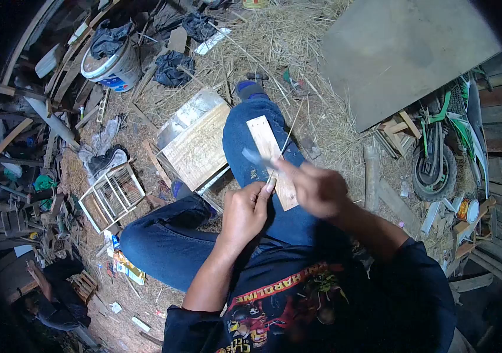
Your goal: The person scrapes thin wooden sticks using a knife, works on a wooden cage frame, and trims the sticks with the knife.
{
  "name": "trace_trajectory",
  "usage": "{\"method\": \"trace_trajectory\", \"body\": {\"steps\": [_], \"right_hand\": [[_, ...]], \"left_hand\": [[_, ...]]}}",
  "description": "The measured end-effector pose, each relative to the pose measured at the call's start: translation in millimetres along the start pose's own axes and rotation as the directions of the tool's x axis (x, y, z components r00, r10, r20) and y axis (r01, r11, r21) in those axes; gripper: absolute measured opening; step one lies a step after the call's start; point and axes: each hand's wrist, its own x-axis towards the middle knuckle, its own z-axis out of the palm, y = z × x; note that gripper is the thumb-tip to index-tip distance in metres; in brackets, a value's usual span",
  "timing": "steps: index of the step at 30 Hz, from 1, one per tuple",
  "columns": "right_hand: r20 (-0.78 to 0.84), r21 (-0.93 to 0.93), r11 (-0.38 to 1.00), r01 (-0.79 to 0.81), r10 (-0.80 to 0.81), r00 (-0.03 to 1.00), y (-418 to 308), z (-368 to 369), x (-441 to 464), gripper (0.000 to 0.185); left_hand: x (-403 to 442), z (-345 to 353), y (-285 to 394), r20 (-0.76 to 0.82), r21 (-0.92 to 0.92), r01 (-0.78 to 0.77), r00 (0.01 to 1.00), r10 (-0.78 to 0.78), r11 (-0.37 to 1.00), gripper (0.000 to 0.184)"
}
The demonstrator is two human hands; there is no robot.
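At centre the left hand [246, 213] pinches a thin stick [289, 136] while the right hand [317, 189] grips a blurred blade [255, 157], probably best stroked shallowly, clear of the thumb [271, 185].

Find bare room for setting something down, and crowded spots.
Mostly bare: the broad grey panel, bordered by yellow straw and the green wheeled vehicle; tilt unclear. Crowded: the pale wooden strip by the bare left hand; picture left, with brown scrap timber.
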Motion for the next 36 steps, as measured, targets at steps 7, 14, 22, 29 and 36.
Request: {"method": "trace_trajectory", "body": {"steps": [7, 14, 22, 29, 36], "right_hand": [[-0.058, -0.011, 0.999, -0.036, 0.035, 0.998, 4.9, 0.1, 3.6, 0.058], [-0.030, 0.012, 0.999, -0.030, 0.031, 0.999, 7.2, 3.1, 5.9, 0.052], [-0.063, 0.031, 0.999, 0.021, -0.019, 0.998, 6.5, 3.6, 2.5, 0.055], [0.030, 0.104, 0.994, -0.034, 0.031, 0.999, 3.0, 2.0, 0.4, 0.055], [-0.006, 0.066, 0.998, -0.013, 0.014, 1.000, 10.0, 3.3, 4.2, 0.057]], "left_hand": [[-2.3, 0.9, -3.8, -0.021, 0.034, -0.039, 0.999, 0.039, 0.999, 0.022], [-3.8, 4.0, -2.3, -0.058, 0.114, -0.084, 0.994, 0.092, 0.990, 0.021], [-3.4, 4.9, -8.2, -0.067, 0.157, -0.125, 0.988, 0.137, 0.980, 0.018], [-4.9, 6.8, -7.9, -0.084, 0.101, -0.136, 0.986, 0.145, 0.986, 0.020], [-5.9, 7.2, -11.1, -0.059, 0.044, -0.091, 0.994, 0.094, 0.995, 0.020]]}}
